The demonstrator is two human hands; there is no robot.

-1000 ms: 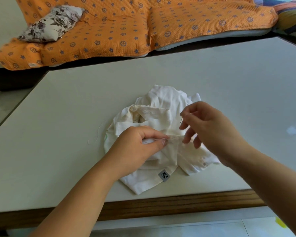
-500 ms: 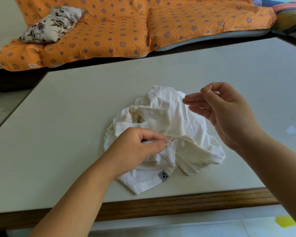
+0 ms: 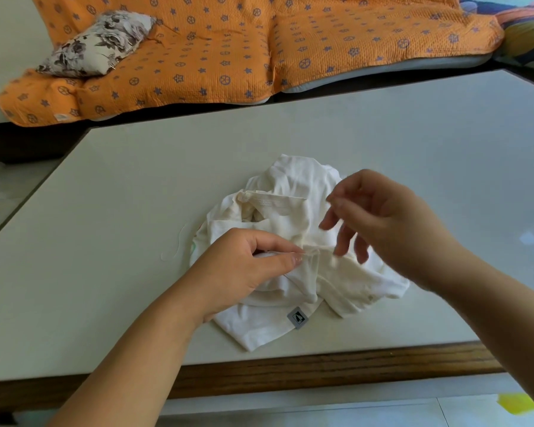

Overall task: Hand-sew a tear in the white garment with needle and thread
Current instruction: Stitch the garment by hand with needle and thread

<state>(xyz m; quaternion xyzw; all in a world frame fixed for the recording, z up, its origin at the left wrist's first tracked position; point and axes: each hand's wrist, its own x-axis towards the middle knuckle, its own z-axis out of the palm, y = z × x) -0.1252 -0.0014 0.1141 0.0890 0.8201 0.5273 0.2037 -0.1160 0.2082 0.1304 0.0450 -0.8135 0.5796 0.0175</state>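
Head view: your white garment lies crumpled on the counter, with a grey label at its near hem. Your left hand pinches a raised fold at the garment's middle. Your right hand hovers just above its right side, the fingers too blurred to tell whether they hold anything.

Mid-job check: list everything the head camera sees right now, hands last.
table: one, pale top with a brown wooden edge, fills the middle
garment: one, white, crumpled on the table near its front edge
label: one, grey, on the garment's near hem
loose thread: one, white, on the table just left of the garment
blanket: one, orange with purple stars, behind the table
pillow: one, grey and white floral, on the blanket, far left
left hand: one, pinches a fold of the garment
right hand: one, above the garment, blurred, thumb and forefinger together; no needle discernible
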